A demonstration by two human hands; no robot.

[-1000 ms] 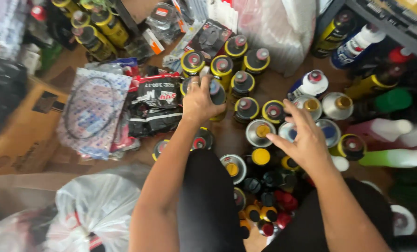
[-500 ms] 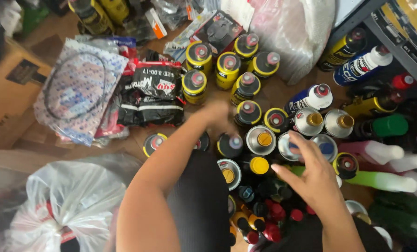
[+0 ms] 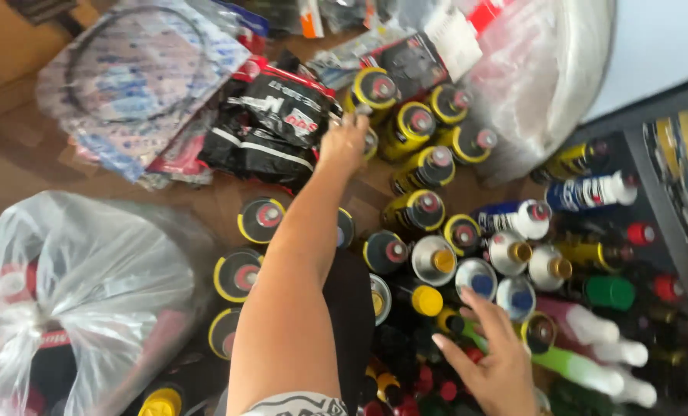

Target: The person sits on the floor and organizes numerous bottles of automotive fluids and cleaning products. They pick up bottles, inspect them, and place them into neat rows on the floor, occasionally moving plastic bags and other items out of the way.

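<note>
Left hand [image 3: 344, 142] is closing its grip on a yellow spray can [image 3: 369, 143] (partly hidden); right hand [image 3: 489, 362] is hovering, grip wide, over standing cans [image 3: 433, 260]

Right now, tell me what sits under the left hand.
The left hand is stretched over a yellow-and-black spray can, of which only an edge shows past the fingers. Whether the fingers grip it cannot be seen; black packets lie beside it.

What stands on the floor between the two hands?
In the head view, between the left hand and the right hand stand upright spray cans, yellow-and-black ones nearer the left hand, silver ones nearer the right.
</note>
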